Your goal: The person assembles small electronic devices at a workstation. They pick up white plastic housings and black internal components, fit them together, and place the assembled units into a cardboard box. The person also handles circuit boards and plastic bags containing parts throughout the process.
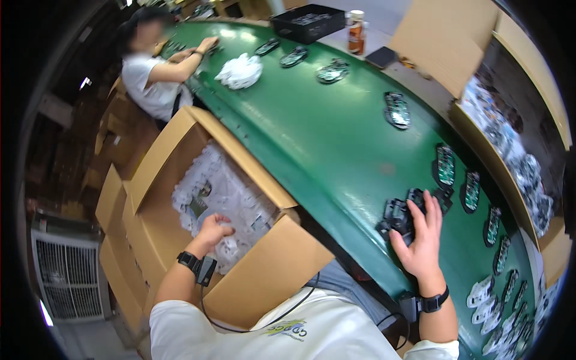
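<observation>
My right hand (423, 240) lies with fingers stretched and spread over a group of black plastic housings (397, 211) on the green conveyor belt (336, 144). Its thumb touches the near side of them, and its fingers reach across to the far side; part of the group is hidden beneath. My left hand (213, 231) is inside an open cardboard box (264, 264), above white parts in clear plastic bags (225, 180). Its thumb and forefinger stand apart, with nothing visible between them. The other fingers are partly curled.
Green circuit-board assemblies (445, 165) line the belt's far side; white housings (480, 292) sit at lower right. A large carton (480, 138) holds bagged parts. A black tray (309, 24) and a can (356, 33) stand beyond. Another person (156, 72) works near a white bag (240, 71).
</observation>
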The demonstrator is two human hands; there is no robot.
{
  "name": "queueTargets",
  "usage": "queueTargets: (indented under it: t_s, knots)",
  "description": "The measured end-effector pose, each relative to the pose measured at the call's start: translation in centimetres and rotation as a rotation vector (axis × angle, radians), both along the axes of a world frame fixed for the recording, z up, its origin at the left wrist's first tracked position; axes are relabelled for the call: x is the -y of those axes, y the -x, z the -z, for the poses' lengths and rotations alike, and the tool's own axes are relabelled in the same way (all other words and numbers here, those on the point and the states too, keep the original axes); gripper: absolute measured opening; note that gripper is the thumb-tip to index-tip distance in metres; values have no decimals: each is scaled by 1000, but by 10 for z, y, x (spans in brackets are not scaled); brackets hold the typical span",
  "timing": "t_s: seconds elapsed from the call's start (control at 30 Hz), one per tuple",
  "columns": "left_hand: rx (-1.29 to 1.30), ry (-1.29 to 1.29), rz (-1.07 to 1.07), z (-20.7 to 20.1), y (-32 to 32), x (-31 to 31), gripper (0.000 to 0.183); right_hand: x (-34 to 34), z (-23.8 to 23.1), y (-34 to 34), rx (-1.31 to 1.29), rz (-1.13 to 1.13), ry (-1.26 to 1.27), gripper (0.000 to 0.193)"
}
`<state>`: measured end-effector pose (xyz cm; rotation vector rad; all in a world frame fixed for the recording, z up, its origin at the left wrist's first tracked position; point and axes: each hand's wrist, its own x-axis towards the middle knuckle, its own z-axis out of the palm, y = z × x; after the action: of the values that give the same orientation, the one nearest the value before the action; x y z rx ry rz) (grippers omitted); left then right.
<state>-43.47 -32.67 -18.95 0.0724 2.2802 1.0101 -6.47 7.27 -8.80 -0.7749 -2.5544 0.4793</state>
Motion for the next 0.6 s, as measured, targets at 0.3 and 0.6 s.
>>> queueTargets:
  t_s: [0.3,0.6]
  knots:
    - [-614,496,483,-21,10,-24,47,-4,1,-3,52,-29,-13,65]
    - [-348,500,581,-37,-35,-31,119,-1,-3,-3,62,-11,-3,64]
